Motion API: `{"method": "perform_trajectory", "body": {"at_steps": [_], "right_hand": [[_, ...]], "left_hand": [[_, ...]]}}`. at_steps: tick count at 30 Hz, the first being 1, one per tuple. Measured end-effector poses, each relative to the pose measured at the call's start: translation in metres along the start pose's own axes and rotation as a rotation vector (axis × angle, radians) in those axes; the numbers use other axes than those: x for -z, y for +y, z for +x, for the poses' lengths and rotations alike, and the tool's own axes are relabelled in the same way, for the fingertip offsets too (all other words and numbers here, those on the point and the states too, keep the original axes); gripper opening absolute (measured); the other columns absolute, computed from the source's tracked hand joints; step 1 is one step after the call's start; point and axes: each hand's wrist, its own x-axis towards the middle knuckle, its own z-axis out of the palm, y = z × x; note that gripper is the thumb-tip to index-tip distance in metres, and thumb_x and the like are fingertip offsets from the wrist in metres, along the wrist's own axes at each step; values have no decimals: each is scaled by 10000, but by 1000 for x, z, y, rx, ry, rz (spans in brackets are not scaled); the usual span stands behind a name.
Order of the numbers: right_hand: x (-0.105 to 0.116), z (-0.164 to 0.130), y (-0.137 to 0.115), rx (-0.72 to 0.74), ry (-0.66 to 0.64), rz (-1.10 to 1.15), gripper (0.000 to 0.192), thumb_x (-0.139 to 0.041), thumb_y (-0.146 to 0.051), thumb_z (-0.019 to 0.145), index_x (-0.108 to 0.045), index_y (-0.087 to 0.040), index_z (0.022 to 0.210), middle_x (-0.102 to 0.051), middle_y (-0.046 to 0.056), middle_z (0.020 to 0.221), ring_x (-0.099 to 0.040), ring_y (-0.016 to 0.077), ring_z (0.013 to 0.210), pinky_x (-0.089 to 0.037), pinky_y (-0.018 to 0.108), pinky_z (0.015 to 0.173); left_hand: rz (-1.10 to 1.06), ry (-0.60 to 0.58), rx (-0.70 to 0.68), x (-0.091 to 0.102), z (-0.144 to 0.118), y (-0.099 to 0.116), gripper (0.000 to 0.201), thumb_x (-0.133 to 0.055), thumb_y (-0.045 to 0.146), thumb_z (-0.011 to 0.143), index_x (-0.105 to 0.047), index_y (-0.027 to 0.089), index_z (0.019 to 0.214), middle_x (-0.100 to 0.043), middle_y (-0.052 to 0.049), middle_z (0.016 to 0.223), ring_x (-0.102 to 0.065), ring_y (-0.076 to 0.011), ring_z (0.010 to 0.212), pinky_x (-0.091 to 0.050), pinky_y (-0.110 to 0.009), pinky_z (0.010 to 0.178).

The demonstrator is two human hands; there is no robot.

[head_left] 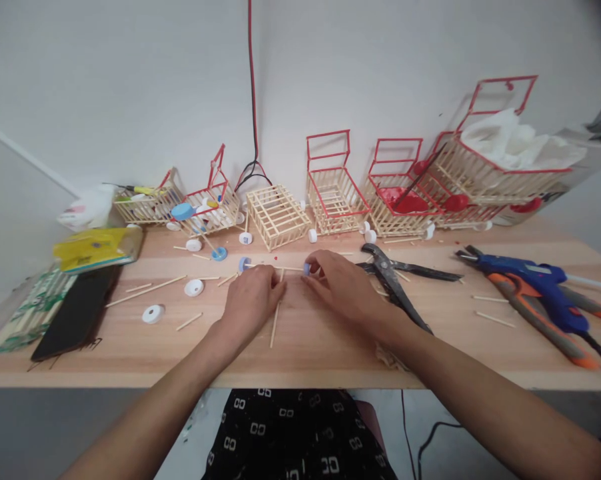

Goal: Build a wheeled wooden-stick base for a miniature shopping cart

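Observation:
A thin wooden stick (294,269) lies crosswise before me with a blue bottle cap at either end. At its right end, the thumb and fingers of my right hand (341,287) pinch one blue cap (307,269). My left hand (250,293) is curled over the stick's left part, close to the other blue cap (244,264); its fingertips are partly hidden. A second loose stick (275,323) points toward me beside my left thumb. Left of my hands lie two white bottle caps (194,287) and several short sticks (189,321).
Stick-built carts with red handles (333,200) line the wall, beside an unpainted stick basket (279,213). Black cutters (393,280) lie right of my hand. Farther right are a blue glue gun (530,273) and orange-grey pliers (530,313). A yellow packet (98,250) is at left.

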Motion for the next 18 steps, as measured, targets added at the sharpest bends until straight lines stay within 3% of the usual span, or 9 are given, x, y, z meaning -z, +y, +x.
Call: {"method": "perform_trajectory", "body": {"at_steps": [18], "right_hand": [[0, -1, -1, -23, -27, 3, 65, -537, -233, 876, -530, -185, 920, -620, 63, 910, -553, 185, 822, -413, 303, 728]], "left_hand": [[60, -31, -58, 5, 3, 2, 192, -538, 294, 873, -626, 177, 749, -669, -65, 798, -601, -222, 781, -388, -298, 633]]}}
